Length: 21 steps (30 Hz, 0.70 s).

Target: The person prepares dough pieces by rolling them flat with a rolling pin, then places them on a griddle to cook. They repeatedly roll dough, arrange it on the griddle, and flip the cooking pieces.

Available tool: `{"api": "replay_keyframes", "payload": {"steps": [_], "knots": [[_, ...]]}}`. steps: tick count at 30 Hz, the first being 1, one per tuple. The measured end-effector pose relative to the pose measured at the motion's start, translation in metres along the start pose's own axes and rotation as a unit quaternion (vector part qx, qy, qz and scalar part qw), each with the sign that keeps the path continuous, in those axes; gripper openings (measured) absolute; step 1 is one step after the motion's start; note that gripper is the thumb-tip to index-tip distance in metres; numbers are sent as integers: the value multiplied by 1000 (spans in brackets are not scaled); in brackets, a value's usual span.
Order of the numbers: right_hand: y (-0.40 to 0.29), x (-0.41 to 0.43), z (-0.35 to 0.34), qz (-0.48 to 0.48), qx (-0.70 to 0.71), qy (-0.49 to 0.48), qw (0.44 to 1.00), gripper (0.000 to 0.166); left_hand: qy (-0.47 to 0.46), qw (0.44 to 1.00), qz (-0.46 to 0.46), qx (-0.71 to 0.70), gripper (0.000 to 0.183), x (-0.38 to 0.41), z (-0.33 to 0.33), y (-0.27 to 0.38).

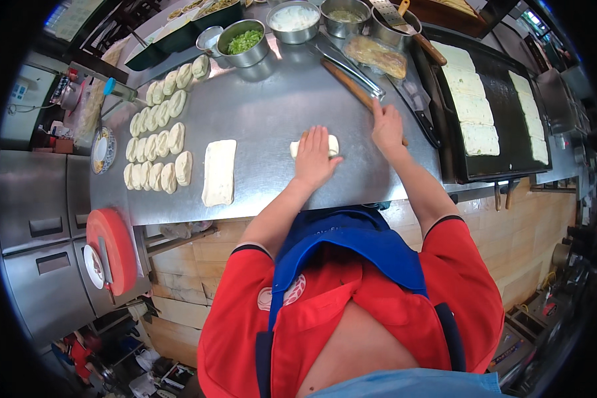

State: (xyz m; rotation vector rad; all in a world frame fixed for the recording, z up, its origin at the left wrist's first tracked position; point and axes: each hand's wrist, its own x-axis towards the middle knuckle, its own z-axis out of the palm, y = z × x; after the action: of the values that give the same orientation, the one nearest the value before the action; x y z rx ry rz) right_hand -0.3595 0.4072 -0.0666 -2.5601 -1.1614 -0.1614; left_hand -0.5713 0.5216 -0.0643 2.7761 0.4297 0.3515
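Observation:
My left hand [314,154] lies flat over a small folded piece of dough [334,145], whose ends show on both sides of it. My right hand [388,128] is over the lower part of a wooden rolling pin [348,83]; whether the fingers grip it is hidden. Beside the pin, just beyond my right fingertips, lies a long shiny metal utensil [363,79]. Left of my left hand, a flattened oblong of dough [219,172] rests on the steel table [263,114]. Farther left, several folded dough pieces [163,144] sit in rows.
A black griddle [510,119] at the right bears pale dough slabs [470,107]. A black-handled knife [427,127] lies before it. Along the back stand metal bowls, one with chopped greens [244,42], another with white paste [294,20]. A red chopping board [112,248] is at lower left.

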Motion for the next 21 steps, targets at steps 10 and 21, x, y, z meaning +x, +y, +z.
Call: {"api": "replay_keyframes", "payload": {"steps": [10, 21], "knots": [[-100, -126, -40, 194, 551, -320, 746, 55, -1, 997, 11, -72, 75, -1, -23, -26], [-134, -153, -18, -39, 228, -129, 964, 66, -38, 986, 152, -49, 67, 9, -31, -52]]}}
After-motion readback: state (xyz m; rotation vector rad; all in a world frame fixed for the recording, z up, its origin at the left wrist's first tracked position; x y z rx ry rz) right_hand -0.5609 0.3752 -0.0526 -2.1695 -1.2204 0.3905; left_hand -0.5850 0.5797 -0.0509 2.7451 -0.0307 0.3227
